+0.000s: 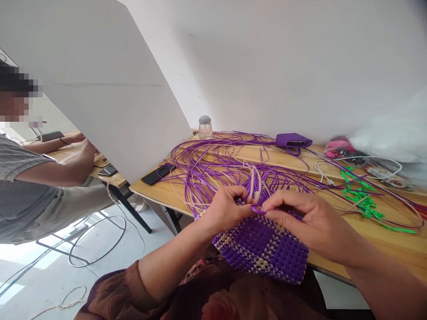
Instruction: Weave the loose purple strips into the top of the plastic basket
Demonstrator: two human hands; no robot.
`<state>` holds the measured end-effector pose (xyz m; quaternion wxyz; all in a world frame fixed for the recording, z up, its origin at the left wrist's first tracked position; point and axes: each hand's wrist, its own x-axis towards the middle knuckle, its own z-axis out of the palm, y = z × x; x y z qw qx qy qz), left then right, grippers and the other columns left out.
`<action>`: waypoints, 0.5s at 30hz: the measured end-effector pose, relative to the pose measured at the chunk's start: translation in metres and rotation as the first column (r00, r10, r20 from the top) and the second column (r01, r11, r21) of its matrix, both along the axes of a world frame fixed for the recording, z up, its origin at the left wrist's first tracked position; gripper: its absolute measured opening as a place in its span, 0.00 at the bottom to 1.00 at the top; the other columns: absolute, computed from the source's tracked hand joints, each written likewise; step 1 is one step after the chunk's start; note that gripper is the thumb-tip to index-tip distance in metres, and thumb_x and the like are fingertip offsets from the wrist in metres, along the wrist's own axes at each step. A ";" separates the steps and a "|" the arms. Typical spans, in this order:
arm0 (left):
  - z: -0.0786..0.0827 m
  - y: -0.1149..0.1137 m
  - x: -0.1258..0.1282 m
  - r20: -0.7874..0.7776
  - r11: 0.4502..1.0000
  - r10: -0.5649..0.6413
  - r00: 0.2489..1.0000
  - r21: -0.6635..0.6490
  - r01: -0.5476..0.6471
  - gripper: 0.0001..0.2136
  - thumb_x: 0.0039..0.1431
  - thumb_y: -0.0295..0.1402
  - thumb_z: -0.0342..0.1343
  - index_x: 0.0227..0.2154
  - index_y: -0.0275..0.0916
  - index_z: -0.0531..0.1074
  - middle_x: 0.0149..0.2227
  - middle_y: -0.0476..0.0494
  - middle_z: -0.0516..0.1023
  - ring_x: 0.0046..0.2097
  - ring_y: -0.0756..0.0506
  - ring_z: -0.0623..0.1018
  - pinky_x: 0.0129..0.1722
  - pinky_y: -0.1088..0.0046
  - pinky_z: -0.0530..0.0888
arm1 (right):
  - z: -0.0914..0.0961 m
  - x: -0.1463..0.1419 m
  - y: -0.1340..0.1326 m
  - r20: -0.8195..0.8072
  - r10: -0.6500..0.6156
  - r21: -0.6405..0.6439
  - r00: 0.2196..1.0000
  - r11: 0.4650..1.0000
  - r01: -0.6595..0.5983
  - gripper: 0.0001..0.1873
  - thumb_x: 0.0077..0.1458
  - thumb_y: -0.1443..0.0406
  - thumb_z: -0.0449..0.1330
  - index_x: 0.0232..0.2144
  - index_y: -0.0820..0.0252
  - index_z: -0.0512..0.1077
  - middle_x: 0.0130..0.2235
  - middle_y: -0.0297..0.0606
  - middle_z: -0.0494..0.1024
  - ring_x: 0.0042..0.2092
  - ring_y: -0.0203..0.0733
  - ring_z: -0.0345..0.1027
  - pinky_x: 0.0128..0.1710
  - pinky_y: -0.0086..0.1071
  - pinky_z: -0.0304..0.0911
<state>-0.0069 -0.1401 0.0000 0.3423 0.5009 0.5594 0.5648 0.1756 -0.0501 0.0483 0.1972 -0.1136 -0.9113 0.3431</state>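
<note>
A half-woven basket (263, 251) of purple and cream plastic strips hangs over the near edge of the wooden table (383, 231), against my lap. My left hand (227, 206) is closed on the basket's upper rim, fingers curled round the upright cream strips (255, 184). My right hand (300, 218) pinches a purple strip end (257, 209) at the rim, right beside the left fingers. Loose purple strips (213, 160) fan out from the weave across the table.
On the table lie a black phone (156, 174), a small jar (204, 127), a finished purple pouch (293, 140), green cord (363, 202), white cables (333, 171) and plastic bags (393, 135). A white board (110, 89) divides off the left, where another person (40, 191) works at a desk.
</note>
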 end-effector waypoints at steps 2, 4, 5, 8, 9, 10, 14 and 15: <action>-0.001 0.000 0.000 0.009 1.000 0.000 1.000 -0.018 0.000 0.09 0.48 0.35 0.65 0.25 0.34 0.73 0.25 0.51 0.69 0.30 0.52 0.65 0.30 0.75 0.60 | -0.007 -0.005 0.007 0.008 -0.118 -0.145 0.993 0.982 0.118 0.09 0.62 0.58 0.60 0.32 0.56 0.74 0.29 0.33 0.76 0.30 0.35 0.68 0.30 0.28 0.63; -0.001 -0.001 0.000 0.011 1.000 0.002 1.000 -0.025 -0.001 0.10 0.48 0.36 0.65 0.25 0.34 0.73 0.26 0.51 0.70 0.29 0.52 0.65 0.30 0.75 0.61 | -0.011 -0.008 0.013 0.037 -0.188 -0.250 0.982 0.949 0.191 0.11 0.61 0.57 0.61 0.30 0.57 0.72 0.26 0.33 0.74 0.26 0.33 0.64 0.25 0.27 0.60; -0.001 -0.001 0.000 0.011 1.000 0.002 1.000 -0.024 -0.002 0.10 0.48 0.36 0.66 0.24 0.35 0.72 0.25 0.51 0.70 0.29 0.52 0.65 0.31 0.75 0.61 | -0.012 -0.008 0.015 0.048 -0.209 -0.287 0.977 0.934 0.214 0.12 0.61 0.57 0.61 0.29 0.58 0.72 0.25 0.33 0.74 0.24 0.32 0.63 0.23 0.27 0.58; 0.001 -0.002 0.000 0.001 0.999 0.024 1.000 -0.034 -0.024 0.12 0.47 0.37 0.66 0.23 0.35 0.71 0.24 0.52 0.68 0.29 0.52 0.65 0.30 0.75 0.61 | -0.008 -0.003 0.014 -0.025 -0.158 -0.394 0.987 0.909 0.135 0.10 0.61 0.57 0.62 0.31 0.57 0.72 0.31 0.35 0.79 0.27 0.33 0.68 0.26 0.27 0.63; 0.002 -0.002 0.000 -0.002 0.999 0.028 1.000 -0.039 -0.028 0.12 0.47 0.37 0.66 0.23 0.35 0.71 0.24 0.52 0.68 0.28 0.52 0.64 0.30 0.75 0.61 | -0.006 0.000 0.012 -0.080 -0.103 -0.424 0.991 0.904 0.059 0.09 0.60 0.58 0.62 0.32 0.56 0.72 0.36 0.37 0.80 0.32 0.36 0.72 0.31 0.28 0.67; 0.002 -0.002 0.000 -0.004 0.999 0.031 1.000 -0.043 -0.031 0.12 0.47 0.37 0.66 0.23 0.35 0.71 0.23 0.53 0.66 0.28 0.53 0.63 0.29 0.75 0.60 | -0.004 0.001 0.009 -0.130 -0.039 -0.442 0.991 0.896 -0.023 0.09 0.60 0.58 0.62 0.32 0.55 0.72 0.42 0.39 0.81 0.40 0.39 0.75 0.38 0.30 0.69; 0.003 -0.001 0.002 -0.009 0.999 0.028 1.000 -0.027 -0.028 0.14 0.47 0.36 0.65 0.20 0.36 0.66 0.21 0.55 0.61 0.27 0.54 0.59 0.27 0.75 0.57 | -0.002 0.002 0.001 -0.187 0.079 -0.408 0.979 0.901 -0.150 0.06 0.61 0.59 0.62 0.33 0.53 0.74 0.45 0.37 0.81 0.51 0.43 0.73 0.48 0.34 0.68; 0.003 -0.001 0.002 -0.006 0.999 0.024 1.000 -0.023 -0.024 0.13 0.47 0.35 0.65 0.20 0.36 0.66 0.22 0.54 0.62 0.27 0.53 0.60 0.28 0.75 0.57 | -0.003 0.000 0.002 -0.174 0.040 -0.378 0.984 0.920 -0.104 0.06 0.60 0.58 0.63 0.33 0.52 0.75 0.41 0.36 0.81 0.47 0.42 0.74 0.45 0.32 0.68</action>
